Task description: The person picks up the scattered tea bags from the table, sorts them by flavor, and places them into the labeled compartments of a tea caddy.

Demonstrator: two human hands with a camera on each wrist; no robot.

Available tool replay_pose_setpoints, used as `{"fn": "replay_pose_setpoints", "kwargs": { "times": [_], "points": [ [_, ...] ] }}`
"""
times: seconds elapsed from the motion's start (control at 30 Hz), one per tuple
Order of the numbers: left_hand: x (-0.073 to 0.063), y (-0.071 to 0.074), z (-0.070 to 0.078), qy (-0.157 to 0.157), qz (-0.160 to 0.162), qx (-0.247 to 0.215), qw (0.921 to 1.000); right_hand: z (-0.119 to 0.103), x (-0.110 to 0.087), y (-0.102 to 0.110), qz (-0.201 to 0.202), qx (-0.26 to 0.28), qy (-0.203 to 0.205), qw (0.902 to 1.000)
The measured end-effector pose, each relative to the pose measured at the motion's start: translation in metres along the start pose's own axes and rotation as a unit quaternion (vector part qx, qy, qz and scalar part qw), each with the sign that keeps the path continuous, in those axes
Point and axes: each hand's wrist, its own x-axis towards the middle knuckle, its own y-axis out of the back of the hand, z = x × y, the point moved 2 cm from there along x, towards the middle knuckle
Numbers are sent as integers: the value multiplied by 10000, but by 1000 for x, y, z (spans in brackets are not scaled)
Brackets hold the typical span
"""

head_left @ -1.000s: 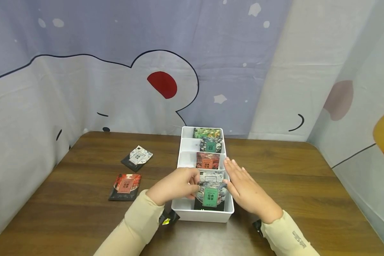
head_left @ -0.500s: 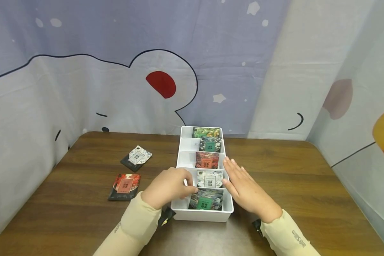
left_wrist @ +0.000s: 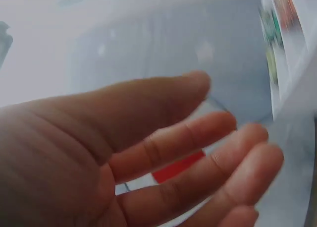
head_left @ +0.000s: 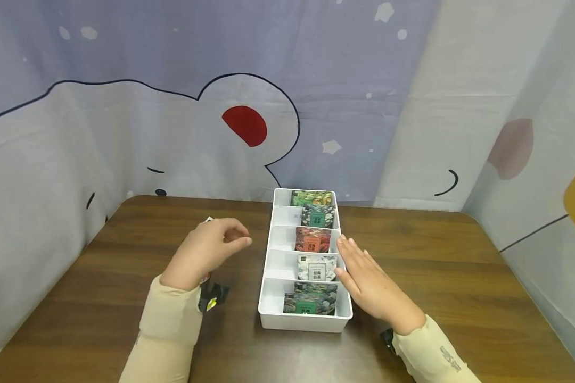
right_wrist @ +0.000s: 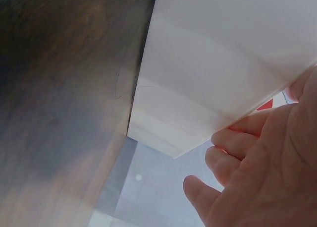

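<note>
My left hand point(head_left: 206, 252) hovers over the table left of the tray, fingers loosely bent and holding nothing. In the left wrist view, thumb and fingers point(left_wrist: 163, 105) stand apart. My right hand point(head_left: 377, 282) touches the right rim of the white divided tray point(head_left: 301, 322) with straight fingers. Green tea sachets point(head_left: 309, 306) lie in its front compartment, one partly over another. Behind them come a white sachet point(head_left: 317, 268), a red sachet point(head_left: 313, 240), a dark green sachet point(head_left: 318, 216) and a yellow-green sachet point(head_left: 311, 198), each in its own compartment.
A white corner of a sachet point(head_left: 209, 218) peeks out behind my left hand, which covers most of what lies there. The brown wooden table point(head_left: 431, 250) ends at a printed curtain point(head_left: 345, 106) at the back.
My left hand let go of a green sachet, which now lies in the front compartment. It then moved left, out of the tray and over the table sachets. The right hand stayed in place.
</note>
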Motion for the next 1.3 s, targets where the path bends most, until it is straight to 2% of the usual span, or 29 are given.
{"fn": "replay_pose_setpoints", "kwargs": {
  "times": [0.13,0.2,0.3,0.5,0.63,0.77,0.97,1.17,1.3],
  "points": [
    [4,12,-29,492,76,15,9988,-1,0,0,-23,5,-8,10000],
    [6,15,-42,662,86,-55,9978,-1,0,0,-23,-2,-4,10000],
    [10,17,-61,939,93,107,9955,-1,0,0,-13,-2,1,10000],
    [13,17,-99,1747,-455,413,9827,0,0,0,-10,-17,7,10000],
    [12,16,-118,2094,-642,408,9749,0,0,1,-6,-16,1,10000],
    [10,17,-126,2327,-766,667,9672,0,0,0,-8,-11,7,10000],
    [7,11,-132,2605,-1047,617,9578,0,1,0,-3,-30,29,10000],
    [7,4,-128,2644,-1090,656,9560,0,0,0,5,-19,23,10000],
    [8,-1,-126,2578,-963,854,9576,0,1,0,-9,-19,16,10000]
  ]
}}
